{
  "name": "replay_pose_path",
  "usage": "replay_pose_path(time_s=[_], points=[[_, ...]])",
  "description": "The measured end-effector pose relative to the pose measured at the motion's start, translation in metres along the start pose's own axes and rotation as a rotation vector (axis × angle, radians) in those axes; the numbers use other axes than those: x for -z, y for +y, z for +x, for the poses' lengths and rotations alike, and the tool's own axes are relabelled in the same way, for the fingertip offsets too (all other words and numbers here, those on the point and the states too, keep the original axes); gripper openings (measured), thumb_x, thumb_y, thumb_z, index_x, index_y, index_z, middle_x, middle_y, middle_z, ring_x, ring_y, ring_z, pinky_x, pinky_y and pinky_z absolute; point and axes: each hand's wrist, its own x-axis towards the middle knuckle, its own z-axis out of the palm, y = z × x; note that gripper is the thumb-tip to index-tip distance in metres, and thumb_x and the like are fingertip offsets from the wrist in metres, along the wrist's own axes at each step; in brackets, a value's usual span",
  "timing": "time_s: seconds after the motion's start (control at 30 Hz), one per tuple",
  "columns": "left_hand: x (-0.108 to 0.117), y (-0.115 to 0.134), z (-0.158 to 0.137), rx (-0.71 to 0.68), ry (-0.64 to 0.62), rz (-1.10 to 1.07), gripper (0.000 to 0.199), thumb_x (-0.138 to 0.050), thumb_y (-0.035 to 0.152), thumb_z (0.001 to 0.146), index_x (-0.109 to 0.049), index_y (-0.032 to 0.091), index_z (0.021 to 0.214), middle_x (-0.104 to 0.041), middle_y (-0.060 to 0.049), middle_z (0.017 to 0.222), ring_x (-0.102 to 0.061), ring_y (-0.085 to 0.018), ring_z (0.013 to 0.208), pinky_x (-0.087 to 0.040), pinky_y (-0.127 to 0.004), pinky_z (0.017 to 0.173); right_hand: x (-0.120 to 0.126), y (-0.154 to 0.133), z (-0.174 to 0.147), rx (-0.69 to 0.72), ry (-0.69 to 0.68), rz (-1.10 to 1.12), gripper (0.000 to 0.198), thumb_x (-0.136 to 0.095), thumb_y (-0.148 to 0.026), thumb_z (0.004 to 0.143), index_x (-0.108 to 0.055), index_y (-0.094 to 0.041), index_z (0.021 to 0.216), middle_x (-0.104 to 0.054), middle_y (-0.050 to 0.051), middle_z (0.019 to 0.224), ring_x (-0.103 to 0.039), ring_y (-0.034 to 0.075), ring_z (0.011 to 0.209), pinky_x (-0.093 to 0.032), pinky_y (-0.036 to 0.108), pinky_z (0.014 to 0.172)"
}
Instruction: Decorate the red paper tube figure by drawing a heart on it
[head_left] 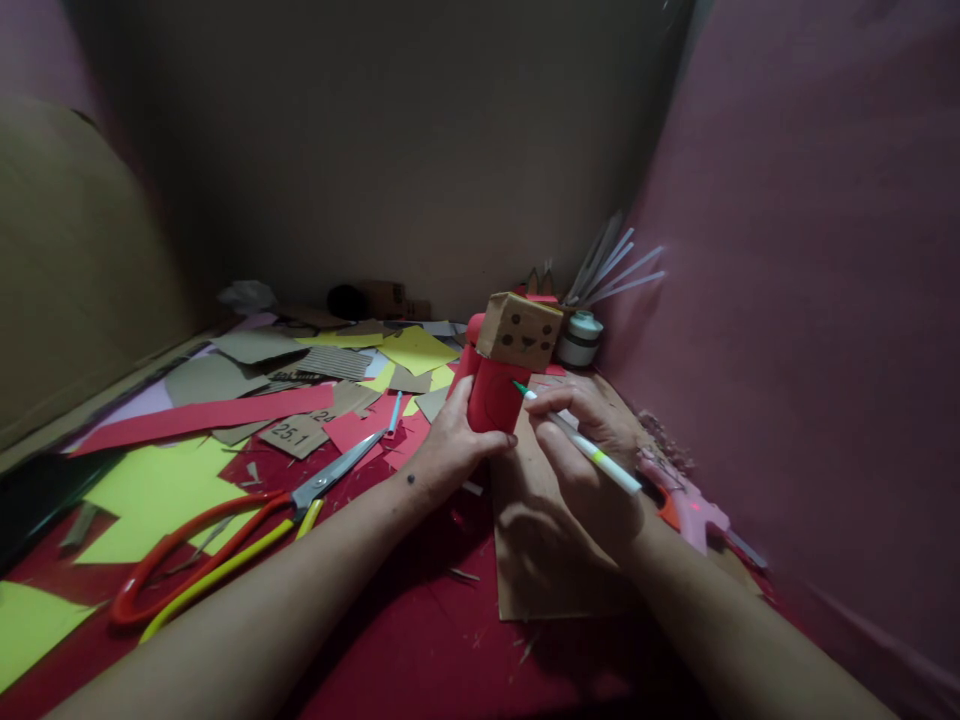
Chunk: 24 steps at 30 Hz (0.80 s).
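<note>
My left hand (pixel 465 435) is wrapped around a red paper figure (pixel 497 397) with a tube-like body, holding it upright. Its boxy cardboard head (pixel 521 332) carries drawn dark dots and a small dark mouth. In my right hand (pixel 589 440) a white felt-tip pen (pixel 585 442) is gripped like a pencil. The pen's green tip is at the front of the red body, near a faint curved line; whether it touches, I cannot tell. Beneath the hands lies a flat piece of cardboard (pixel 529 560).
Large scissors (pixel 315 490) with red and yellow handles lie at the left. Yellow paper (pixel 165 490), a red strip (pixel 217 415) and cardboard scraps (pixel 296 436) cover the red table. A white jar (pixel 580 338) stands behind; a pink glue gun (pixel 686 500) lies right, beside the pink wall.
</note>
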Motion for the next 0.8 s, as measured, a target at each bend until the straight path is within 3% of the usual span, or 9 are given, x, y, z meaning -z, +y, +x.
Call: replay_pose_path(time_s=[0.47,0.8], points=[[-0.0003,0.0006,-0.0015,-0.008,0.014,-0.033,0.058,-0.078,0.020,0.063,-0.061,0.023,0.119,-0.068,-0.009,0.110,-0.064,-0.037,0.106,-0.053,-0.052,0.088,-0.0006,-0.0015,-0.0007,-0.044,0.018,0.030,0.016,-0.057,-0.011,0.081,-0.066,-0.024,0.080,-0.068,-0.002,0.073,-0.065,0.017,0.069,-0.053,0.033,0.068],[-0.0015,0.0041,-0.0022,0.005,0.013,0.029,0.056,-0.078,0.021,0.062,-0.056,0.022,0.113,-0.066,-0.007,0.111,-0.062,-0.033,0.107,-0.050,-0.049,0.091,0.0001,0.0001,0.0000,0.016,0.010,0.048,0.017,-0.058,-0.009,0.084,-0.068,-0.023,0.085,-0.069,-0.002,0.078,-0.067,0.015,0.072,-0.055,0.030,0.070]])
